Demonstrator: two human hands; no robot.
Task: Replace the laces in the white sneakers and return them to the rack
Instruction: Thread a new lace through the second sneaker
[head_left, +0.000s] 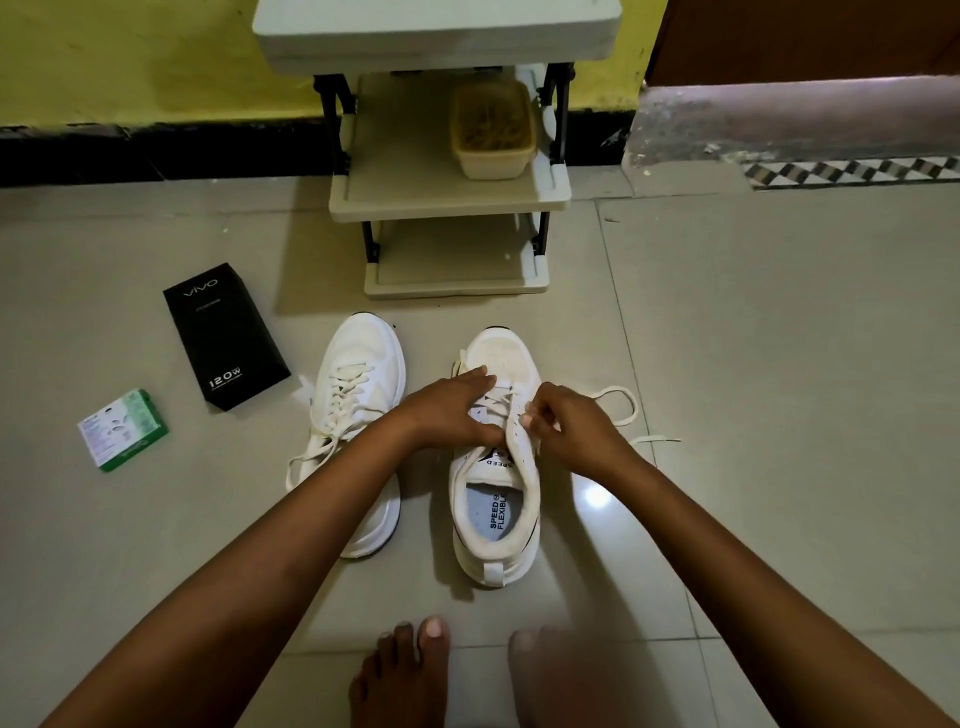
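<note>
Left hand (457, 410): fingers spread flat, pressing the right sneaker (496, 467).
Right hand (576, 431): fingers pinching the lace (621, 400) beside the eyelets.
Left sneaker (358, 415): laced, just left of the fingers.

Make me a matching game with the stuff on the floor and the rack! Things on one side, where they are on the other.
Things:
1. black box
2. green packet
3. yellow tub
4. laced sneaker

Places:
A. on a rack shelf
B. farthest left on the floor
C. just left of the sneaker both hands work on
D. between the green packet and the sneakers

Pairs: 1-D, 2-B, 3-A, 4-C
</note>
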